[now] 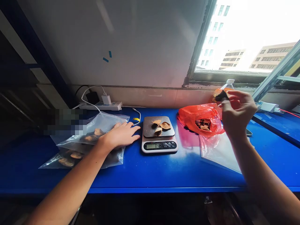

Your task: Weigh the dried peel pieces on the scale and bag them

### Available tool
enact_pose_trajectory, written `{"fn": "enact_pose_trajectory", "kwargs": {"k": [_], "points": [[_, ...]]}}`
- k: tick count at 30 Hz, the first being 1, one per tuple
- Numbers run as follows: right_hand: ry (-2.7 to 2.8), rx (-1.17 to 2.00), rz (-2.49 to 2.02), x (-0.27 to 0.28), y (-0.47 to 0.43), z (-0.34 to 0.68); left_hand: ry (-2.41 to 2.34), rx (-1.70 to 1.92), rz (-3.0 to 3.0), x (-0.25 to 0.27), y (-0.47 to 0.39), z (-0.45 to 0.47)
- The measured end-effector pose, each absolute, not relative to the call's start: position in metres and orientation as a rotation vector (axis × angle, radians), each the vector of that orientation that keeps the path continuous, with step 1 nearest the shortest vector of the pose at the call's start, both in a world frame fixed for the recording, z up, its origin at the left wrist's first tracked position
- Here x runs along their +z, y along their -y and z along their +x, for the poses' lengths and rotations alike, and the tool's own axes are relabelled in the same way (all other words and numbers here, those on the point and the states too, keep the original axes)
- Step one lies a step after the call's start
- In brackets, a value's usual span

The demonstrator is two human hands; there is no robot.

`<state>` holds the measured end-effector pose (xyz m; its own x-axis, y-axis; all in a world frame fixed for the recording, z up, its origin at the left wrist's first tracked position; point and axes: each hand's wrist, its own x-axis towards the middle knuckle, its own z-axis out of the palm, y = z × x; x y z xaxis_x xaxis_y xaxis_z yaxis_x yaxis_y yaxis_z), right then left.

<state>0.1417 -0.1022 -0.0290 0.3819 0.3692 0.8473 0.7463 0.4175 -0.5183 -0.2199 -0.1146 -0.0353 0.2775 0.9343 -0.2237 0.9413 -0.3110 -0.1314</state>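
A small kitchen scale [159, 145] stands mid-table with three dried brown pieces [161, 126] on its dark plate and a lit display. My left hand [120, 134] lies flat, fingers apart, on a stack of clear zip bags [77, 153] that hold similar dried pieces, just left of the scale. My right hand [237, 112] is raised above an open orange plastic bag [194, 117] of dried pieces and pinches one dark dried piece [220, 94] between its fingertips. An empty clear zip bag [217, 151] lies flat under my right forearm.
The blue table [150, 175] runs along a white wall. A white power strip [103, 106] with a charger and cable sits at the back left. A plastic bottle [228, 84] stands by the window sill. More white gear and red wires lie at the far right.
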Motion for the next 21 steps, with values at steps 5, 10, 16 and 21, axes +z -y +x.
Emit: {"fn": "enact_pose_trajectory", "kwargs": {"k": [5, 10, 16, 21], "points": [[1.744, -0.209, -0.874, -0.04, 0.128, 0.069, -1.839, -0.433, 2.483, -0.035, 0.114, -0.219], [1.787, 0.08, -0.94, -0.063, 0.119, 0.055, -1.828, -0.441, 2.511, -0.036, 0.115, -0.22], [1.825, 0.219, -1.012, -0.064, 0.102, 0.055, -1.813, -0.404, 2.542, -0.038, 0.116, -0.221], [1.95, 0.279, -1.155, -0.05, 0.06, 0.045, -1.797, -0.371, 2.522, -0.036, 0.118, -0.22]]}}
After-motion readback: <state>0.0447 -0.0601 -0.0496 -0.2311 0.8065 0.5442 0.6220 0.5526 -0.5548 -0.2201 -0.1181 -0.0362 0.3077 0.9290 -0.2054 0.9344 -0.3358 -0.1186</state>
